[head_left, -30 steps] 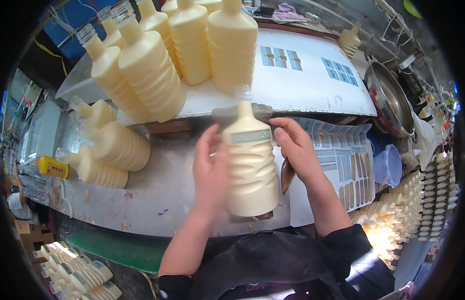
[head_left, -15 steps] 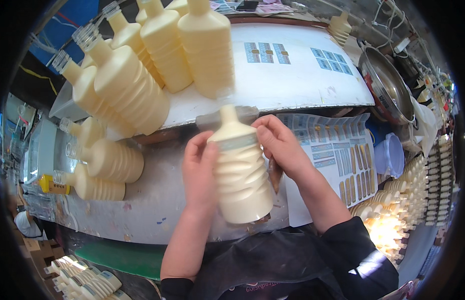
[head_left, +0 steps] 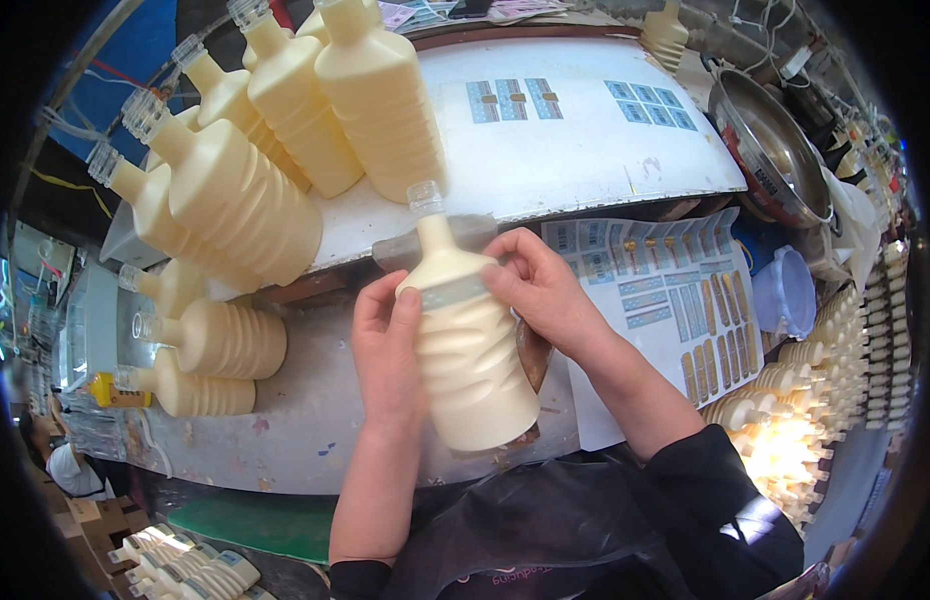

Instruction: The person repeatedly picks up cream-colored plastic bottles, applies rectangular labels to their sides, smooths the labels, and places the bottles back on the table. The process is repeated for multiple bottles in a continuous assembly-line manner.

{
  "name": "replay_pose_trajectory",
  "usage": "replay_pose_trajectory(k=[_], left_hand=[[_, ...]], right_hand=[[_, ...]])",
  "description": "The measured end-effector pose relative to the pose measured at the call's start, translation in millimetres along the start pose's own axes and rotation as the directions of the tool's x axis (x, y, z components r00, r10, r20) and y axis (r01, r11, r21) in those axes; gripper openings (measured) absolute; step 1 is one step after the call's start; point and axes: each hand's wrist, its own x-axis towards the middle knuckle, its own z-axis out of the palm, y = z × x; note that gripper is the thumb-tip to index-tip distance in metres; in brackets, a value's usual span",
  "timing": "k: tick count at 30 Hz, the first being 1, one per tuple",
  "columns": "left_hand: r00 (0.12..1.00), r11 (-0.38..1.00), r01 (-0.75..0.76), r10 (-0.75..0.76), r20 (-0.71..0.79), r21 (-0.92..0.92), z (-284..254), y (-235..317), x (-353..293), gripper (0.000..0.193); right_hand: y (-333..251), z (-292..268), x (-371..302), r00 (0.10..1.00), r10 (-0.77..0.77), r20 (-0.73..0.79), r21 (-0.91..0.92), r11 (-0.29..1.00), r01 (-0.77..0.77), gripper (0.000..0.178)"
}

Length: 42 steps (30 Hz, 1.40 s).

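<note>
A cream-coloured plastic bottle [head_left: 475, 375] with a ribbed body and clear threaded neck stands tilted between my hands, its base toward me. Round its shoulder runs a pale blue-grey label strip [head_left: 451, 292]. My left hand [head_left: 387, 335] grips the bottle's left side, the thumb on the strip's left end. On the other side my right hand [head_left: 535, 285] is closed at the shoulder, thumb on the strip's right end and fingers bent behind. The bottle hides some of the fingertips. Beside my right wrist lies a printed label sheet [head_left: 645, 365] with blue and gold stickers.
Several cream bottles [head_left: 255, 210] crowd the raised white board [head_left: 575, 160] at the far left; more lie below them [head_left: 235, 335]. Loose blue labels [head_left: 510, 100] stick to the board. A metal pan [head_left: 775, 150], lilac bucket [head_left: 785, 295] and many bottles [head_left: 775, 390] stand at right.
The bottle and both hands appear slightly further left, and the bottle's clear neck now shows plainly. Both hands keep their hold at the label strip. The whole view has shifted a little.
</note>
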Motion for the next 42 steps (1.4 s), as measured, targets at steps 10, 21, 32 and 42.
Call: replay_pose_trajectory(k=[10,21,32,42], left_hand=[[1.0,0.998,0.006,-0.006,0.002,0.067,3,2,1,0.023],[0.998,0.996,-0.008,0.003,0.056,0.087,2,0,1,0.025],[0.964,0.995,0.013,-0.039,0.261,0.099,6,11,-3,0.046],[0.978,0.968,-0.059,0.007,0.207,0.244,-2,0,2,0.036]], right_hand=[[-3,0,-2,1.0,0.018,0.005,0.009,1.0,-0.018,0.024],[6,-5,1,0.995,-0.049,-0.083,0.111,0.992,0.058,0.03],[-71,29,7,0.877,-0.459,-0.14,-0.141,0.886,0.441,0.037],[-24,0,24,0.895,-0.409,-0.179,-0.394,0.863,0.315,0.046]])
